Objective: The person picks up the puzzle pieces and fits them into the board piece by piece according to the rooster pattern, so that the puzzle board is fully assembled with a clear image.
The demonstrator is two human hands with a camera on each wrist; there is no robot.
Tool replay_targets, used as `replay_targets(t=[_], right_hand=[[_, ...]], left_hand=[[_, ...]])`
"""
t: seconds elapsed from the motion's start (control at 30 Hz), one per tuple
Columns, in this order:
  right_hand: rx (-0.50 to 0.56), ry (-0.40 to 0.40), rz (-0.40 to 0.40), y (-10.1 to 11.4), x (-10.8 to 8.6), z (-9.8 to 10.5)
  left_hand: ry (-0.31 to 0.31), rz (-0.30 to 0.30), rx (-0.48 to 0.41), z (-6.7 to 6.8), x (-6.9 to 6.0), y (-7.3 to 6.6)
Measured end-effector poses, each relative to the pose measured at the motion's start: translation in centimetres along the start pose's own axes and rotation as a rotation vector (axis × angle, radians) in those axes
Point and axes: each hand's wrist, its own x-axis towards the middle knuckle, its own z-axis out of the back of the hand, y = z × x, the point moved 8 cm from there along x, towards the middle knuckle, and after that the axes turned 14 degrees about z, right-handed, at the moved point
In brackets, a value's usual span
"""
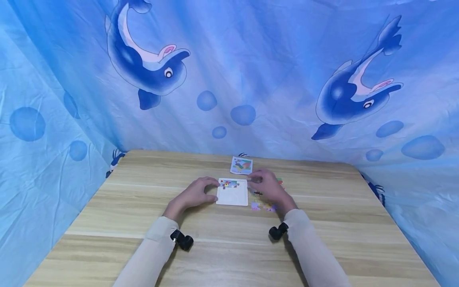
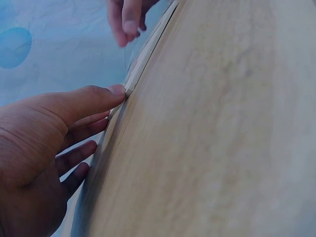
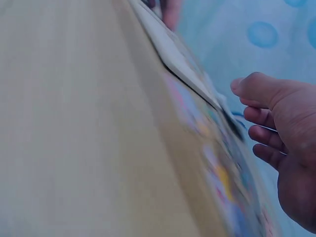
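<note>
A white square puzzle tray [image 1: 232,197] lies flat on the table, with several joined jigsaw pieces [image 1: 229,183] along its upper left part. At the tray's left edge is my left hand [image 1: 196,193], thumb near the lower corner and forefinger near the upper one. The left wrist view shows the thumb [image 2: 106,96] touching the tray's edge, the other fingers loosely bent beside it. My right hand [image 1: 267,186] hovers by the tray's upper right corner. Its fingers are loosely bent, and no piece shows between them in the right wrist view.
Loose jigsaw pieces [image 1: 263,206] lie right of the tray, partly hidden beneath my right hand and forearm. A picture card [image 1: 242,165] lies behind the tray near the table's back edge. Blue dolphin-print cloth [image 1: 229,79] hangs behind the wooden table [image 1: 229,255].
</note>
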Motion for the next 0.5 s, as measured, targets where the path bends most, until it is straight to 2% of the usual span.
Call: replay_targets(t=[0.23, 0.37, 0.5], right_hand=[[-0.023, -0.033, -0.029, -2.9, -2.5, 4.5], [0.037, -0.062, -0.123, -5.2, -4.3, 6.6], [0.005, -0.055, -0.157, -6.7, -5.4, 8.2]], left_hand=[[-0.003, 0.003, -0.003, 0.0, 0.1, 0.1], [-0.003, 0.009, -0.006, -0.1, 0.1, 0.2], [0.001, 0.01, -0.013, -0.1, 0.0, 0.2]])
